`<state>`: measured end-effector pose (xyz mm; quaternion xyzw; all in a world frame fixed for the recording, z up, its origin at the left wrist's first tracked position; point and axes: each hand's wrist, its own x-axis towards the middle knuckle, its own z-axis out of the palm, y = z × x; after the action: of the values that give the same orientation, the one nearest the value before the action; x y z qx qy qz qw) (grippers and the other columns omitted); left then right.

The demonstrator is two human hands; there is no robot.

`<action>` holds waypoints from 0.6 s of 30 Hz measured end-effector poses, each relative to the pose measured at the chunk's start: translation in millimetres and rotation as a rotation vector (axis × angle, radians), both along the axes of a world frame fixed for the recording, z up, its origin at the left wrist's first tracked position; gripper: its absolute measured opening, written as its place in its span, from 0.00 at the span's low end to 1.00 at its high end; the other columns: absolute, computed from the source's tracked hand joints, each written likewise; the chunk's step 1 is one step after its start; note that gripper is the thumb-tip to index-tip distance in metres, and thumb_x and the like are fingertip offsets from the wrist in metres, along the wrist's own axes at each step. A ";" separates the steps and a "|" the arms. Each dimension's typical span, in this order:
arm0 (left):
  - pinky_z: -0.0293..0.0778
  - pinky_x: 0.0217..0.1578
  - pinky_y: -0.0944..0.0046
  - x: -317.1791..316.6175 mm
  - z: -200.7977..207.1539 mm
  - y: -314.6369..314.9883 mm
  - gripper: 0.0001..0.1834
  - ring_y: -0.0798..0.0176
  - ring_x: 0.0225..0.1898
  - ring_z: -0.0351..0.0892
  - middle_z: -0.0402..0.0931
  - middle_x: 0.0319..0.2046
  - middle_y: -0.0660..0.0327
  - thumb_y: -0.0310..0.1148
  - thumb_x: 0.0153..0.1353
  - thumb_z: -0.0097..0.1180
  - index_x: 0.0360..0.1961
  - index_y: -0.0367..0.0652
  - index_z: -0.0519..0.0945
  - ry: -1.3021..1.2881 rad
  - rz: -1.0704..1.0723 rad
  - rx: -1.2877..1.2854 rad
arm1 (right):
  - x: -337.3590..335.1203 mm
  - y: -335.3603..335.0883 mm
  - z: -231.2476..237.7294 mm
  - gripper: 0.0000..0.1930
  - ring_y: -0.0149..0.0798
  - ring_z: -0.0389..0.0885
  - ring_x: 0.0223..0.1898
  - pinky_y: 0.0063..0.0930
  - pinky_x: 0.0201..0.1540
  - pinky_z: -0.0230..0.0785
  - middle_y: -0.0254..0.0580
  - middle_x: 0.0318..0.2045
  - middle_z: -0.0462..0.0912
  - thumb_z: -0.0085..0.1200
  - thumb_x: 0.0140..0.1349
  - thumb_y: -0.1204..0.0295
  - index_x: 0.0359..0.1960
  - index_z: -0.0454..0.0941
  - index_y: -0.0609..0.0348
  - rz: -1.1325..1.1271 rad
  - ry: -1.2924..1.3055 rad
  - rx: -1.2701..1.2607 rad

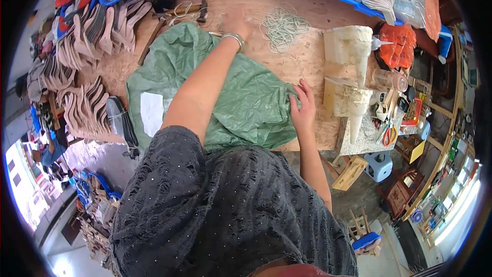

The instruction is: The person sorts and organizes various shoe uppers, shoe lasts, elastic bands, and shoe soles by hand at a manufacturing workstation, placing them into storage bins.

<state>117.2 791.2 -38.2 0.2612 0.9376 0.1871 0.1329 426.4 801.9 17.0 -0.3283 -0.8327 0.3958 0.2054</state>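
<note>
- At 9 to 10 o'clock from the middle of the sack, shaped wooden pieces [110,33] stand in rows; they look stiff and would pick up singly by their narrow ends.
- Near 8 o'clock, a dark bundle [119,120] lies just beside the sack's edge (what it is made of, I cannot tell).
- The green sack [246,97] lies creased across the near part of the wooden surface [302,64], in front of the body, with a white patch [151,114] on its 8 o'clock side. Its sheet looks thin, soft and slightly slick, likely tough rather than fragile; its weight depends on contents I cannot see. A gathered fold should grip better than a flat stretch, and two opposite edges would keep it from sagging.
- At 12 o'clock, a hammer [203,14] lies beyond the sack.
- Near 1 o'clock, the left hand [238,23] reaches past the sack among loose strands; its fingers are blurred, so I cannot tell whether they pinch anything.
- Between 1 and 2 o'clock, pale cord [284,28] lies in a loose tangle, apparently light, limp and quick to snag; a free end is the better hold.
- At 3 o'clock, the right hand [304,105] rests against the sack's edge, thumb and fingers apart.
</note>
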 end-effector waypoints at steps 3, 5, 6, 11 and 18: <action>0.74 0.45 0.57 -38.8 -54.3 -34.9 0.15 0.46 0.45 0.76 0.76 0.41 0.47 0.31 0.49 0.60 0.40 0.37 0.79 0.136 0.152 -0.103 | 1.8 -8.9 4.8 0.14 0.47 0.75 0.51 0.34 0.53 0.68 0.50 0.54 0.72 0.55 0.54 0.81 0.44 0.76 0.63 0.052 -0.009 -0.008; 0.73 0.45 0.57 -30.1 -64.3 -23.5 0.15 0.48 0.43 0.77 0.77 0.40 0.47 0.34 0.51 0.60 0.39 0.39 0.80 -0.029 0.060 -0.119 | 8.2 -11.8 6.2 0.14 0.47 0.75 0.52 0.34 0.53 0.68 0.50 0.54 0.72 0.55 0.54 0.81 0.44 0.76 0.63 0.041 -0.011 -0.029; 0.73 0.45 0.58 -15.5 -65.8 -12.3 0.14 0.51 0.42 0.78 0.79 0.39 0.48 0.36 0.52 0.60 0.38 0.40 0.81 -0.198 -0.048 -0.146 | 10.6 -13.6 3.9 0.14 0.47 0.74 0.52 0.34 0.54 0.68 0.50 0.54 0.72 0.55 0.54 0.81 0.44 0.76 0.63 0.016 -0.019 -0.061; 0.71 0.49 0.59 59.4 -43.6 40.2 0.18 0.54 0.47 0.76 0.76 0.48 0.51 0.33 0.55 0.54 0.49 0.44 0.77 -0.431 -0.252 0.617 | 11.3 -22.7 15.3 0.14 0.47 0.74 0.53 0.33 0.53 0.68 0.50 0.54 0.71 0.55 0.55 0.81 0.45 0.76 0.63 0.041 -0.032 -0.071; 0.66 0.53 0.58 96.0 37.9 -35.8 0.17 0.51 0.51 0.72 0.73 0.48 0.53 0.34 0.57 0.51 0.49 0.45 0.76 -0.371 -0.388 0.508 | 23.6 -34.3 33.6 0.18 0.47 0.72 0.55 0.34 0.54 0.67 0.49 0.56 0.71 0.57 0.55 0.75 0.50 0.74 0.62 0.095 -0.061 -0.175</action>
<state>213.2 755.4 -0.3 0.4205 0.7542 0.4293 0.2648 450.0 767.6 50.6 -0.3170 -0.8155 0.4661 0.1314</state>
